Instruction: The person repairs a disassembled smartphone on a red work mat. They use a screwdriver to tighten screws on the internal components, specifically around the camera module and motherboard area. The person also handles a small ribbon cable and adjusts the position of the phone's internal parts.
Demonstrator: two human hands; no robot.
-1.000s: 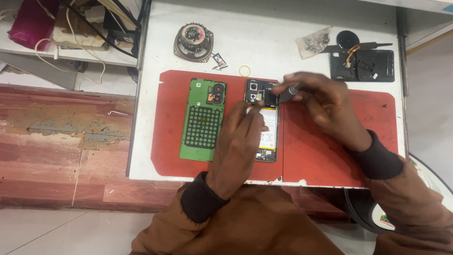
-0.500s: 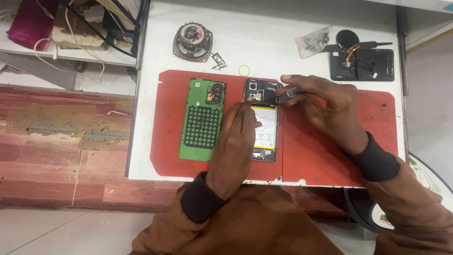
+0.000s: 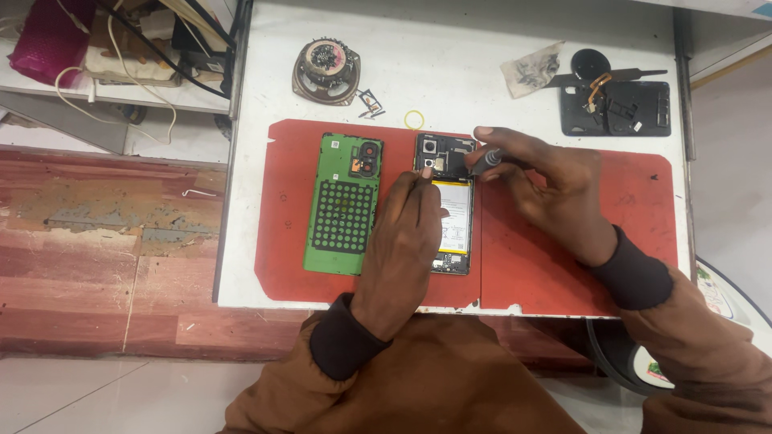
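Observation:
An opened smartphone (image 3: 447,205) lies face down on a red work mat (image 3: 563,265), its battery and circuit board exposed. My left hand (image 3: 406,241) rests on the phone's left side, fingertips pressing near the board. At the phone's upper right corner my right hand (image 3: 547,189) grips a dark screwdriver (image 3: 486,161), whose tip touches the board. A green back cover (image 3: 344,205) with a grid of dots lies on the mat just left of the phone.
On the white table behind the mat sit a round speaker (image 3: 326,60), a small metal tray piece (image 3: 371,100), a yellow rubber ring (image 3: 413,120), a bag of small parts (image 3: 531,71) and a black phone frame (image 3: 615,107). Cables lie on a shelf (image 3: 121,56) at left.
My left hand has slid slightly down and left along the phone. The right hand holds the screwdriver at the same corner of the board.

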